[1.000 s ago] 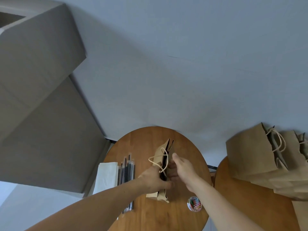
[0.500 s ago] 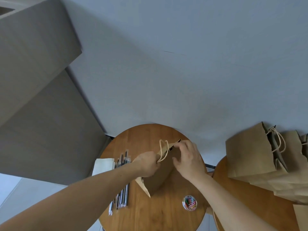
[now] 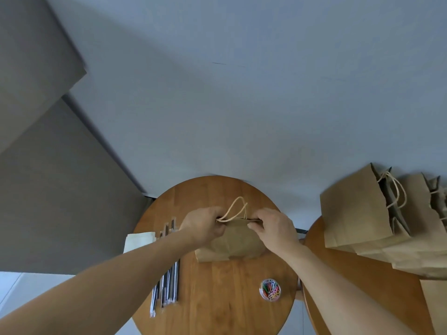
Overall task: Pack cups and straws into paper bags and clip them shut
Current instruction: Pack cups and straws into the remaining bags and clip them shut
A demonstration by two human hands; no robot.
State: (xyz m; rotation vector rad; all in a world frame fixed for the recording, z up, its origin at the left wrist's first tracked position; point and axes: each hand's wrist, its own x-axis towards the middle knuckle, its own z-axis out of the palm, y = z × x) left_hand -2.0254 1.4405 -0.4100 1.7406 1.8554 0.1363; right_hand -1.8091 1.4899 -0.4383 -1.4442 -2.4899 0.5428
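Pinching the closed top edge of the paper bag at the round table's centre, left hand at nine o'clock, right hand at three o'clock, fingers curled tight.

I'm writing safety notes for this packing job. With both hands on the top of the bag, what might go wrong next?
1. The left hand and right hand both pinch the top edge of the paper bag; fetching a clip frees one, so the mouth may spring open.
2. The handle loop stands up between them and could snag under the clip.
3. The tub of clips sits near the table edge by the right forearm; a reach might knock it.
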